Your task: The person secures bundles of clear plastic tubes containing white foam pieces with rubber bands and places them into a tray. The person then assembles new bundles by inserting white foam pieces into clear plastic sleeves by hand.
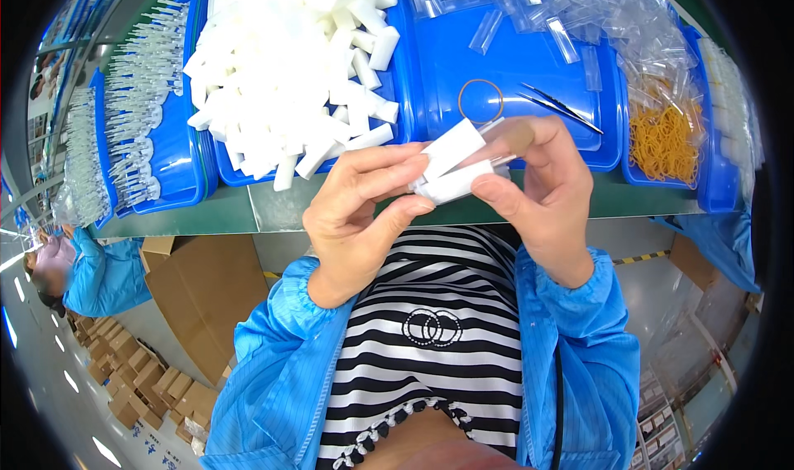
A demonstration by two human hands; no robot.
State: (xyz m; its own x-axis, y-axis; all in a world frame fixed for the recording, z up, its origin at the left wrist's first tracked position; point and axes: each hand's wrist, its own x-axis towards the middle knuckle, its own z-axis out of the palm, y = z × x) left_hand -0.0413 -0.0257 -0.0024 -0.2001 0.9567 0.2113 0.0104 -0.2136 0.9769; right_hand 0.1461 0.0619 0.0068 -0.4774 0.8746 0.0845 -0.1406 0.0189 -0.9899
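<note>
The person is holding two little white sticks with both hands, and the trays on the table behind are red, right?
Not quite. The trays are blue, not red; the head view shows that. The rest holds: the left hand and the right hand together hold two small white sticks, in front of the table with the trays.

The left hand (356, 214) and right hand (538, 189) are pinching two white foam blocks (451, 164) together. Behind them, blue trays (529, 65) are sitting on the green surface (248, 209), holding foam pieces (289, 65) and rubber bands (662, 143).
</note>
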